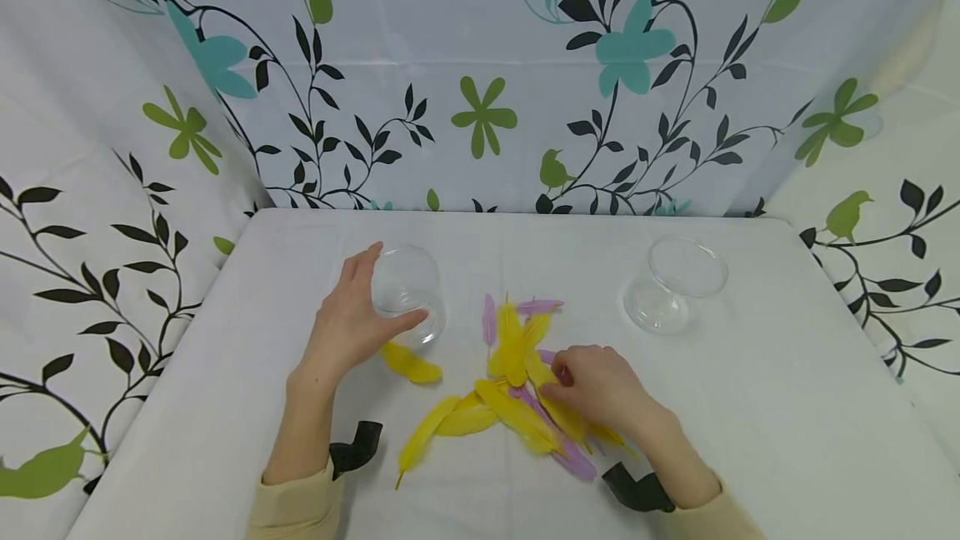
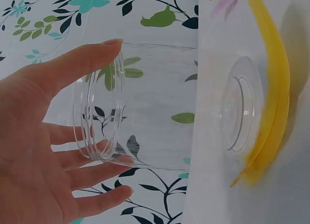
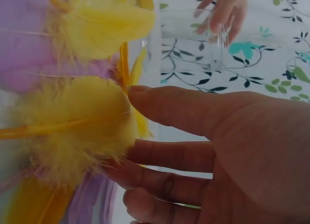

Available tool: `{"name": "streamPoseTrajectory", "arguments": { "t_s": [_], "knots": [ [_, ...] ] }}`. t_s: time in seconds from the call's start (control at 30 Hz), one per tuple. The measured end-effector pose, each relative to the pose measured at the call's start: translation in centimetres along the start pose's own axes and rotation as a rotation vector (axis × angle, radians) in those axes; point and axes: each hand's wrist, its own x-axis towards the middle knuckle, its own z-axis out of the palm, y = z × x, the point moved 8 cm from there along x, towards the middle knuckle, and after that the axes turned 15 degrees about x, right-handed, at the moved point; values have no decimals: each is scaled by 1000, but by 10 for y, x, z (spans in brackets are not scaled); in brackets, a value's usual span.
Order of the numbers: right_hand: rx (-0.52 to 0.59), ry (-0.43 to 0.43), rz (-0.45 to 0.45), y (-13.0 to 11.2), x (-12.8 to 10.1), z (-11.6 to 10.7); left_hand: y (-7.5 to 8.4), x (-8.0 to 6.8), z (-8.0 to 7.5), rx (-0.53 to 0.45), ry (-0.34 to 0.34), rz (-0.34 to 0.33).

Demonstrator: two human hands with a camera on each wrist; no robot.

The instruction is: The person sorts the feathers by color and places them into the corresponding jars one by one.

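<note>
We've got our left hand [image 1: 351, 325] wrapped around the clear jar [image 1: 406, 293], steadying it. Our right hand [image 1: 600, 388] is pinching into the feather pile [image 1: 517, 382], fingers narrow, probably to grab 1.

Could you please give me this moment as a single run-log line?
left hand: grips clear jar | right hand: fingers on feather pile | second clear jar: untouched, far right
</note>
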Motion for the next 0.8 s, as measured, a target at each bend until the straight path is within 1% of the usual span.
{"name": "streamPoseTrajectory", "arguments": {
  "t_s": [0.17,0.33,0.53,0.7,0.8],
  "knots": [
    [16,1,18,2,2,5,5,-4,0,17,-27,28],
    [42,7,-2,1,2,5,8,-6,0,36,-45,56],
    [109,6,-23,-3,-1,-2,11,-7,1,43,-57,70],
    [172,-3,-74,-9,-5,-10,14,-8,1,41,-63,86],
    [202,9,-98,-12,-6,-16,14,-8,2,45,-62,91]
  ]
}}
